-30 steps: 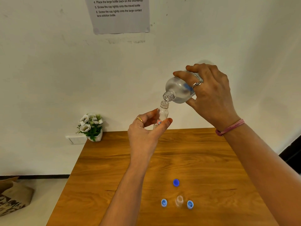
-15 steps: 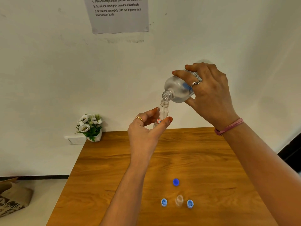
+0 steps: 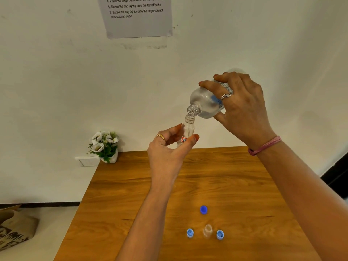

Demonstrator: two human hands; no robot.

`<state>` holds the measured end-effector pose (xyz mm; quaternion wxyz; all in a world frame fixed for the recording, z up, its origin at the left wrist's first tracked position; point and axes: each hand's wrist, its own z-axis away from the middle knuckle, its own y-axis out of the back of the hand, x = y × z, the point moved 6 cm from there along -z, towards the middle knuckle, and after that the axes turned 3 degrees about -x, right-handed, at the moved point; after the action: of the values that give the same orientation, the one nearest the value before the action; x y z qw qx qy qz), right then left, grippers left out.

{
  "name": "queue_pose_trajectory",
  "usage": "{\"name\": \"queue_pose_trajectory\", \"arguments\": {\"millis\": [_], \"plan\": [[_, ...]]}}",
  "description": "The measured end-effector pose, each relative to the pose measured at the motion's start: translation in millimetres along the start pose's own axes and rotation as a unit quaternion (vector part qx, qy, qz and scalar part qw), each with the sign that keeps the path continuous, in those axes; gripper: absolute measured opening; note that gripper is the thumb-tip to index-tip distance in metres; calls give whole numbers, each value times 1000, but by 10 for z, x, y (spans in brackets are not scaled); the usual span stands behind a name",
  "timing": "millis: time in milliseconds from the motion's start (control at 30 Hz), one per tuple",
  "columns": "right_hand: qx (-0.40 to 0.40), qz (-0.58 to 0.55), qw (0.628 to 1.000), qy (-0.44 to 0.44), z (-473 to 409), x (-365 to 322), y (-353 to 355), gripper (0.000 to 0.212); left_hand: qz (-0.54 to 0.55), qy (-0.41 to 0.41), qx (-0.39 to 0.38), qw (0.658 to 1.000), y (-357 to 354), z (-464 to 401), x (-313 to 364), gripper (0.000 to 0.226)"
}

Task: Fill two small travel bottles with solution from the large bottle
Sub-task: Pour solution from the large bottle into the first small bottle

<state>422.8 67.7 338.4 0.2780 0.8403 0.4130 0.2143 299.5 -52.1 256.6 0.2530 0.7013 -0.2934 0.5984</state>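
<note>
Pouring step, first small bottle. Right hand [image 3: 243,110] wraps the big bottle [image 3: 206,104], tipped neck-down toward 7 o'clock, fingers closed round its body. Left hand [image 3: 169,153] pinches the small bottle [image 3: 188,131] between thumb and fingers, upright, mouth just under the big bottle's neck; the two mouths look touching or nearly so, can't tell which. Both held up in the air over the far half of the table [image 3: 131,185].

No stream visible, and the fill level in the small bottle is too hard to read.

On the table near the front edge: second small bottle [image 3: 207,230], open, standing between two light blue caps [image 3: 190,233] [image 3: 220,234]. Dark blue cap [image 3: 203,209] at its 12 o'clock, a little apart.

Judgement: bottle one of two in progress. Next needs a steady tilt with the mouths kept aligned, then righting the big bottle before overflow; narrow neck, easy to spill. After that, swap to the second bottle.
</note>
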Motion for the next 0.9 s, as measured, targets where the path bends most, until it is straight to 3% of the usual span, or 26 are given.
{"name": "queue_pose_trajectory", "arguments": {"millis": [900], "plan": [[3,11,1000,0,-8,-25,29,58,0,-2,-3,1000,30,2,17,38]]}}
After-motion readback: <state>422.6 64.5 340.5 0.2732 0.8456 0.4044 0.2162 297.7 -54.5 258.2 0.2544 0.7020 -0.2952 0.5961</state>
